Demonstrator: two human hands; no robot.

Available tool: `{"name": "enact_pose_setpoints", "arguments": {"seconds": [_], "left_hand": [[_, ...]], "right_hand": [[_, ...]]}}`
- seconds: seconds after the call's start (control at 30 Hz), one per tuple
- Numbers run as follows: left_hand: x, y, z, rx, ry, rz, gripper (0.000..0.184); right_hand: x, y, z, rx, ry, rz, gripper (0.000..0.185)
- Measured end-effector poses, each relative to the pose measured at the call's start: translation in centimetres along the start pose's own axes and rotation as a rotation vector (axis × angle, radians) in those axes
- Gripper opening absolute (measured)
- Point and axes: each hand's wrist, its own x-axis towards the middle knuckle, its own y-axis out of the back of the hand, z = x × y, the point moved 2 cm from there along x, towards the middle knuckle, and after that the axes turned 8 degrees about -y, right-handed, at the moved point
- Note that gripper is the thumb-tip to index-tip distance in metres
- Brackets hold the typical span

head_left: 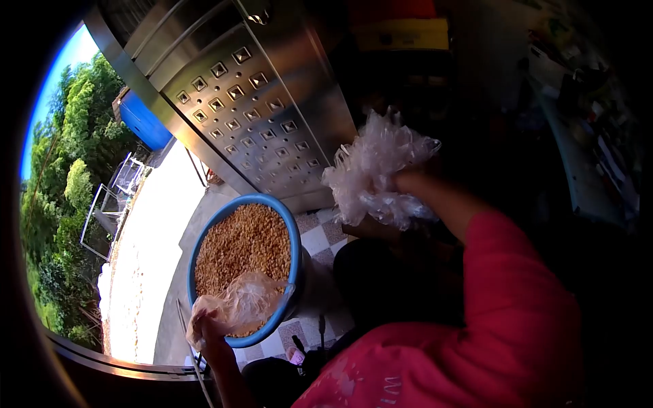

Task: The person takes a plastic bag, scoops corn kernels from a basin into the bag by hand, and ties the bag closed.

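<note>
My left hand (213, 334) is closed on the edge of a thin, clear plastic bag (250, 299), which drapes over the near part of a round blue tub (295, 238). The tub is filled nearly to its rim with small golden-brown kernels (239, 238); I cannot tell their exact kind. My right hand (407, 181) grips a crumpled bunch of clear plastic bags (371, 166), held up to the right of the tub and apart from it. Its fingers are mostly hidden among the plastic.
A metal door (255, 102) with a raised diamond pattern stands beyond the tub. Checkered floor tiles (316, 241) lie under it. To the left, a doorway opens onto bright ground (153, 251), trees and a blue structure (141, 122). A yellow box (401, 34) sits in the dark background.
</note>
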Motion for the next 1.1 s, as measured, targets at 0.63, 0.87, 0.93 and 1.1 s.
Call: {"name": "enact_pose_setpoints", "arguments": {"seconds": [0.63,0.87,0.93,1.1], "left_hand": [[0.0,1.7,0.7,0.054,-0.116,0.029,0.021],[-0.5,1.8,0.8,0.305,-0.208,-0.008,0.022],[-0.5,1.4,1.3,0.452,-0.294,-0.049,0.022],[0.1,0.9,0.6,0.356,-0.32,-0.037,0.023]], "right_hand": [[-1.2,1.6,-1.9,-0.893,0.5,-0.416,0.027],[-0.2,1.3,0.1,-0.927,0.505,-0.433,0.026],[-0.7,0.1,-0.5,-0.923,0.521,-0.379,0.026],[-2.0,0.0,-1.4,-0.953,0.569,-0.341,0.026]]}}
